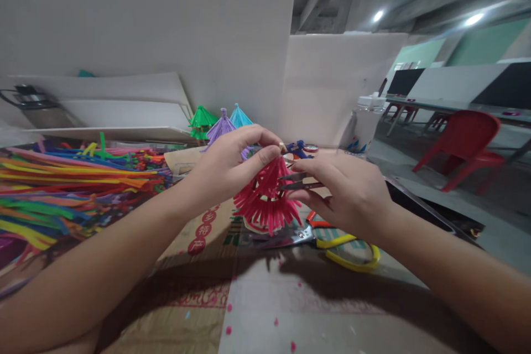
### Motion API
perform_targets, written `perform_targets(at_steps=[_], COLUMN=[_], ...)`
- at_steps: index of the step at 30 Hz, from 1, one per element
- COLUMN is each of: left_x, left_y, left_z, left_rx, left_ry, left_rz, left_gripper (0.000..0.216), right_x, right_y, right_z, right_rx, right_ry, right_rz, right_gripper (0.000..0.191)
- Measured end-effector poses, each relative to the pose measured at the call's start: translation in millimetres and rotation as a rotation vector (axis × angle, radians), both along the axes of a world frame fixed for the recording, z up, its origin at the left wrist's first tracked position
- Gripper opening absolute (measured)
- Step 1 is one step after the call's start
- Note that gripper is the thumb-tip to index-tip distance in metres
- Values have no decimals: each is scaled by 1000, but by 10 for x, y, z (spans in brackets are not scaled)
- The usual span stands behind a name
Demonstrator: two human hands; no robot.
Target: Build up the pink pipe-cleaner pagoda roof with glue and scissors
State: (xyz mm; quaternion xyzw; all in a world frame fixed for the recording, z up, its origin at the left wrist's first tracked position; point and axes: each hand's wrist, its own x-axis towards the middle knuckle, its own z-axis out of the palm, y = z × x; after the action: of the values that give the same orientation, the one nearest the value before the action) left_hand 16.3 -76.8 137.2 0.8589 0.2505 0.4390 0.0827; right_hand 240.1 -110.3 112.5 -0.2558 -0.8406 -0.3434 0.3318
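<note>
My left hand [232, 157] pinches the top of a pinkish-red tiered craft [270, 207] made of fuzzy pipe cleaners, shaped like a layered skirt or umbrella. A small pale bit shows at those fingertips. In my right hand [348, 182] is a pair of tweezers [302, 183], its two dark prongs pointing left against the craft's right side. Beneath lie scissors [302, 235] with yellow and orange handles. Small umbrella shapes, green [202, 121], purple [222, 126] and light blue [240, 116], stand behind my left hand.
Bundles of coloured pipe cleaners [83, 177] cover the left side. Printed cardboard [186, 271] forms the work surface, dotted with pink scraps. A clear pump bottle [367, 121] stands at back right, before white boards [166, 38]. A red chair [462, 141] stands beyond.
</note>
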Motion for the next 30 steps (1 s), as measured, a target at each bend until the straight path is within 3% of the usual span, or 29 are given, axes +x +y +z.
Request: perform_targets(at_steps=[5, 11, 16, 22, 30], left_x=[11, -6, -18, -38, -68], left_y=[-37, -7, 44, 115, 244], left_z=[7, 1, -1, 3, -35], left_rx=[35, 25, -12, -46, -70], left_ry=[6, 15, 4, 3, -18], left_rz=[8, 37, 68, 72, 83], left_gripper=[13, 16, 19, 22, 22], right_x=[-10, -62, -33, 42, 56], right_y=[-28, -76, -42, 1, 58], right_z=[-36, -42, 22, 100, 110], right_rx=[-2, -54, -121, -98, -26], right_ry=[-45, -32, 10, -29, -132], right_rz=[42, -58, -168, -191, -168], right_gripper=[23, 38, 63, 33, 29])
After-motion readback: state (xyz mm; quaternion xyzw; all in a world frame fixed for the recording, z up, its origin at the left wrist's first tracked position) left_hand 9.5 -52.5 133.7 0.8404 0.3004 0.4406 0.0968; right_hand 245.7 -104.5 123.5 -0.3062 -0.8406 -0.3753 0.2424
